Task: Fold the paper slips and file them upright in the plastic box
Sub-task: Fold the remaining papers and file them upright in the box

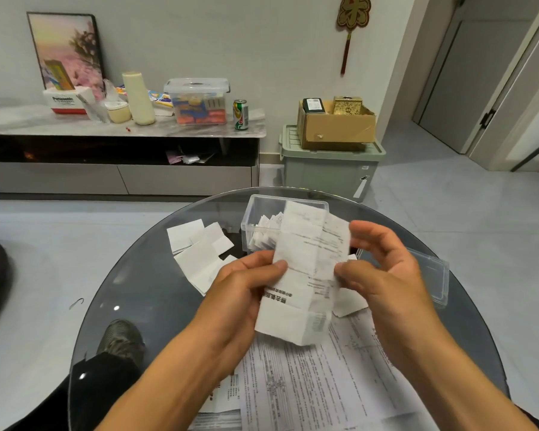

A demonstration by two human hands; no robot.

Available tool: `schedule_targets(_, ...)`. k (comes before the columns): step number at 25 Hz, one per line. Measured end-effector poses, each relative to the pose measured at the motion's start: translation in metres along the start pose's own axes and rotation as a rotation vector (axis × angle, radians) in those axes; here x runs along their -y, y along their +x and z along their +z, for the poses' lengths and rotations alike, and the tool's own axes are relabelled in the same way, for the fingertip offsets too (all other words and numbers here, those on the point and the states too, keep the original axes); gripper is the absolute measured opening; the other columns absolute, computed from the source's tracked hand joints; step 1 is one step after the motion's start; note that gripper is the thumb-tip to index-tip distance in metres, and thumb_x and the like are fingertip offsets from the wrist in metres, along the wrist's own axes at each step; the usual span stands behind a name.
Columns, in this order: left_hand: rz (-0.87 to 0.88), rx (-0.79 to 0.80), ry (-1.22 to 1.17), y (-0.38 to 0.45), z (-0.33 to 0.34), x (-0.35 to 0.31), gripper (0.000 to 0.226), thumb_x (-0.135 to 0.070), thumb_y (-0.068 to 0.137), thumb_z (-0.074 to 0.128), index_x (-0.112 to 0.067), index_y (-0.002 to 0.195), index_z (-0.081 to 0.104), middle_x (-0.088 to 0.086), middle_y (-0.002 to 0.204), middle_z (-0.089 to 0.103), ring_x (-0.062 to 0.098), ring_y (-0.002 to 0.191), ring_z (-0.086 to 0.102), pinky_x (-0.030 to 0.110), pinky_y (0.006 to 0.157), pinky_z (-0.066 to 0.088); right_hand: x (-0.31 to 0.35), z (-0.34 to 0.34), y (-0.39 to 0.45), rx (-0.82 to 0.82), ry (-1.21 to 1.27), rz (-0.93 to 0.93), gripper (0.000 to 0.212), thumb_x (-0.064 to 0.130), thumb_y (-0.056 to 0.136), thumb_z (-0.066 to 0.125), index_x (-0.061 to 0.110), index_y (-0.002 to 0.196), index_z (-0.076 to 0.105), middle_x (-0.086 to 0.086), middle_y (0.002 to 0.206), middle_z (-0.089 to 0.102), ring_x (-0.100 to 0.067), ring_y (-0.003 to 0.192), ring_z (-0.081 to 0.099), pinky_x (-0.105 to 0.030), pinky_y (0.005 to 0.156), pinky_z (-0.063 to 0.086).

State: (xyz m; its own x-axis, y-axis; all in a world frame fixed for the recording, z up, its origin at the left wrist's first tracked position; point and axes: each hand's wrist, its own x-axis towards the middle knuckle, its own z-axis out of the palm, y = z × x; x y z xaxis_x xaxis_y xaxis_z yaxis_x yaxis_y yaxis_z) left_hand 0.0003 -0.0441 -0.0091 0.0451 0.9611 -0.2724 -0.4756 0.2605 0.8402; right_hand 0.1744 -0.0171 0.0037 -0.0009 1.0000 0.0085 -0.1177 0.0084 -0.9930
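A long creased paper slip (305, 269) with printed text hangs above the round glass table. My left hand (246, 284) pinches its left edge with thumb and fingers. My right hand (377, 269) pinches its right edge, with the other fingers spread loosely. Behind the slip stands the clear plastic box (255, 213), open, holding several folded slips upright. The slip hides part of the box. Left of the box lie folded white slips (199, 247) on the glass.
The box's clear lid (433, 275) lies at the right on the glass table (131, 293). Large printed sheets (308, 387) cover the near side of the table. My shoe (120, 337) shows through the glass. A low cabinet and a green bin stand beyond.
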Motion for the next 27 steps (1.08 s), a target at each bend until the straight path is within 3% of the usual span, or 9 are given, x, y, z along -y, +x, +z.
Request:
schedule_targets(3, 0.005, 0.003, -0.048, 0.0, 0.001, -0.002, 0.034, -0.002, 0.087, 0.05, 0.0, 0.118, 0.064, 0.02, 0.114, 0.072, 0.038, 0.113, 0.066, 0.053, 0.103, 0.048, -0.005, 0.003, -0.001, 0.116, -0.017, 0.162, 0.053, 0.009, 0.083, 0.072, 0.035, 0.126, 0.054, 0.006, 0.116, 0.071, -0.011, 0.094, 0.072, -0.032, 0.075, 0.053)
schedule_targets(6, 0.028, 0.005, 0.021, -0.003, 0.003, -0.001, 0.033, -0.005, 0.09, 0.052, -0.01, 0.119, 0.066, 0.015, 0.113, 0.074, 0.032, 0.104, 0.07, 0.046, 0.094, 0.054, -0.008, 0.008, -0.005, 0.29, 0.129, 0.32, 0.04, 0.009, 0.088, 0.066, 0.02, 0.125, 0.06, -0.01, 0.106, 0.076, -0.024, 0.088, 0.072, -0.037, 0.076, 0.056)
schedule_targets(9, 0.122, -0.046, 0.301, -0.002, 0.003, 0.002, 0.027, -0.029, 0.089, 0.068, -0.023, 0.115, 0.069, 0.004, 0.102, 0.077, 0.021, 0.092, 0.073, 0.035, 0.078, 0.056, -0.011, 0.009, -0.005, 0.266, 0.106, 0.248, 0.029, 0.003, 0.088, 0.065, 0.01, 0.117, 0.064, -0.018, 0.099, 0.075, -0.025, 0.079, 0.068, -0.034, 0.068, 0.055)
schedule_targets(11, 0.129, -0.003, 0.36, -0.004, 0.006, 0.002, 0.032, -0.043, 0.09, 0.059, -0.02, 0.106, 0.075, 0.003, 0.097, 0.078, 0.021, 0.09, 0.074, 0.03, 0.075, 0.057, -0.011, 0.01, -0.006, 0.202, 0.057, 0.211, 0.023, 0.002, 0.088, 0.067, 0.008, 0.11, 0.066, -0.015, 0.09, 0.076, -0.021, 0.07, 0.065, -0.029, 0.06, 0.053)
schedule_targets(14, 0.139, 0.021, 0.398, -0.006, 0.008, 0.001, 0.017, -0.021, 0.093, 0.064, -0.015, 0.105, 0.074, 0.005, 0.096, 0.078, 0.02, 0.088, 0.075, 0.025, 0.069, 0.058, -0.012, 0.008, -0.006, 0.119, -0.051, 0.135, 0.018, 0.004, 0.084, 0.072, 0.012, 0.1, 0.068, -0.008, 0.086, 0.074, -0.02, 0.066, 0.066, -0.027, 0.055, 0.051)
schedule_targets(16, 0.114, -0.022, 0.379, -0.004, 0.007, 0.002, 0.019, -0.005, 0.094, 0.061, -0.014, 0.108, 0.071, 0.006, 0.097, 0.078, 0.021, 0.088, 0.076, 0.028, 0.069, 0.058, -0.01, 0.007, -0.005, 0.123, -0.116, 0.153, 0.023, 0.008, 0.083, 0.075, 0.016, 0.103, 0.067, -0.006, 0.093, 0.074, -0.025, 0.074, 0.071, -0.029, 0.059, 0.054)
schedule_targets(18, 0.09, -0.052, 0.35, -0.004, 0.005, 0.001, 0.02, -0.003, 0.094, 0.059, -0.014, 0.107, 0.071, 0.006, 0.098, 0.078, 0.023, 0.089, 0.076, 0.034, 0.073, 0.058, -0.01, 0.007, -0.007, 0.233, -0.108, 0.228, 0.02, 0.009, 0.086, 0.071, 0.012, 0.106, 0.066, -0.01, 0.095, 0.076, -0.031, 0.079, 0.072, -0.035, 0.063, 0.055)
schedule_targets(22, 0.129, -0.113, 0.395, -0.003, 0.002, 0.002, 0.02, -0.006, 0.092, 0.063, -0.019, 0.094, 0.077, 0.007, 0.088, 0.078, 0.021, 0.078, 0.075, 0.03, 0.064, 0.054, -0.01, 0.008, -0.007, 0.262, -0.038, 0.261, 0.015, 0.001, 0.09, 0.063, 0.009, 0.099, 0.071, -0.017, 0.085, 0.072, -0.021, 0.053, 0.059, -0.029, 0.05, 0.053)
schedule_targets(27, 0.137, -0.078, 0.355, -0.003, 0.004, 0.0, 0.028, 0.001, 0.091, 0.057, -0.016, 0.085, 0.078, 0.014, 0.086, 0.077, 0.025, 0.072, 0.072, 0.031, 0.059, 0.055, -0.009, 0.007, -0.003, 0.246, 0.122, 0.329, 0.023, 0.002, 0.091, 0.056, 0.011, 0.094, 0.077, -0.014, 0.098, 0.076, -0.028, 0.073, 0.07, -0.037, 0.063, 0.056)
